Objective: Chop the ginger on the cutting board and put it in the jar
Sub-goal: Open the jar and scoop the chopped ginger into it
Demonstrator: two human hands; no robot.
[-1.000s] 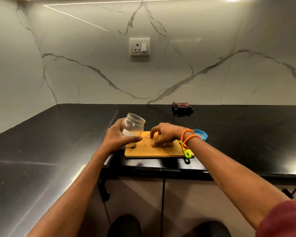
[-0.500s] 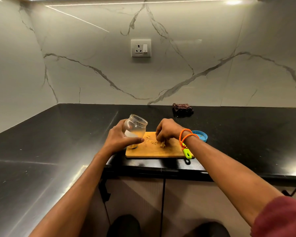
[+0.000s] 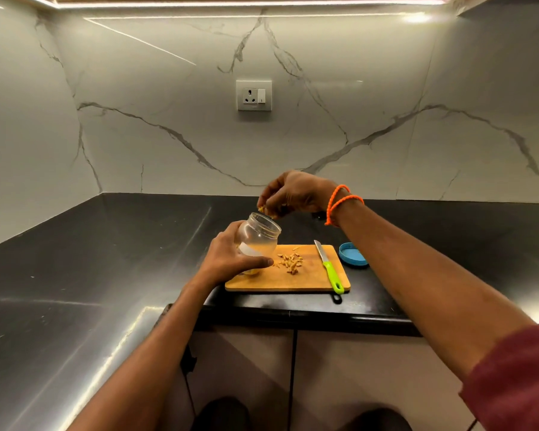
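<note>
My left hand (image 3: 231, 259) grips a clear glass jar (image 3: 260, 236), tilted to the right over the left end of the wooden cutting board (image 3: 305, 279). My right hand (image 3: 293, 194) hovers just above the jar's mouth and pinches chopped ginger pieces (image 3: 262, 208) in its fingertips. A small heap of chopped ginger (image 3: 290, 262) lies on the middle of the board. A knife with a green handle (image 3: 332, 272) rests along the board's right side.
A blue jar lid (image 3: 352, 256) lies on the black countertop (image 3: 106, 244) right of the board. The counter's front edge runs just below the board. A wall socket (image 3: 254, 94) sits on the marble backsplash.
My right hand has lifted from the board with a pinch of ginger and moved left to the jar's mouth. The knife it hid now shows. The left hand keeps hold of the jar.
</note>
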